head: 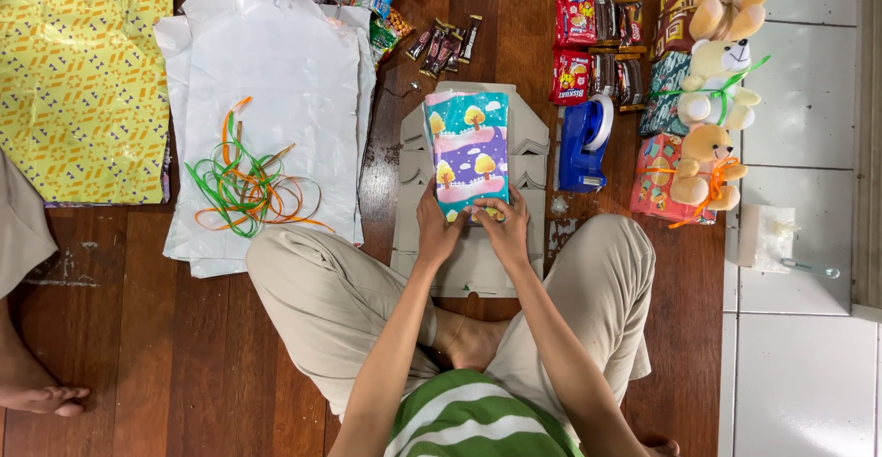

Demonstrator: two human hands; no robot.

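a box wrapped in gift paper (467,149) lies on a stack of flat grey cardboard pieces (469,264) on the wooden floor (138,328), just in front of the person's crossed legs. its paper is teal at the top, with pink and white wavy bands and small yellow trees, and it is drawn smooth over the faces in view. the left hand (435,227) and the right hand (505,227) both grip the near end of the box, fingers curled onto its lower edge, thumbs on top. the cardboard juts out a little past the box on each side. just beside its right edge stands one blue tape dispenser (583,145), and past that, by the edge where the wood meets the white tiles (799,145), three wrapped boxes each carry a teddy bear (707,168) tied on with ribbon. two red snack packs (574,48) and several dark bars lie at the far edge. to the left, white sheets (266,117) bear a loose tangle of green and orange ribbon (243,186), and a yellow patterned sheet (83,80) fills the far left corner. bare floor shows at the near left, where another person's foot (41,393) rests.
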